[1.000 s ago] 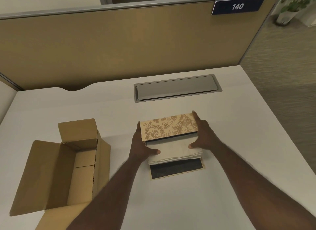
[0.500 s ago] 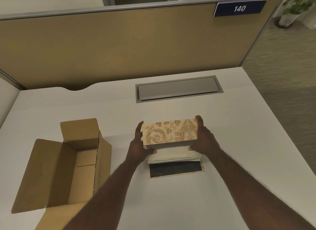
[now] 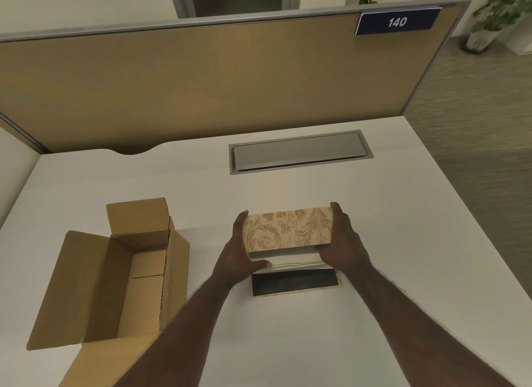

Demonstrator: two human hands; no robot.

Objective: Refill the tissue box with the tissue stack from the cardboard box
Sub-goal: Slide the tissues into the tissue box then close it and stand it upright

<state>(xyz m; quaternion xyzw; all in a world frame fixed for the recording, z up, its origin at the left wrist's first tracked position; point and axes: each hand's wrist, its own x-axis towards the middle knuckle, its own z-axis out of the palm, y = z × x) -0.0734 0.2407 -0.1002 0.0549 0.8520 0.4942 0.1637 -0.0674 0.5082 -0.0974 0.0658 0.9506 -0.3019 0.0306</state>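
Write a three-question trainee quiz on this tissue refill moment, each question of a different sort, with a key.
1. True or false: the tissue stack is inside the cardboard box.
2. Multiple choice: the patterned tissue box cover is held by A) the left hand alone, B) the right hand alone, C) both hands, one at each end.
3. Short answer: what lies on the desk just in front of the tissue stack, nearest the person?

Key:
1. False; the cardboard box shows only its bare inside, and the stack sits under the cover.
2. C.
3. The dark base panel.
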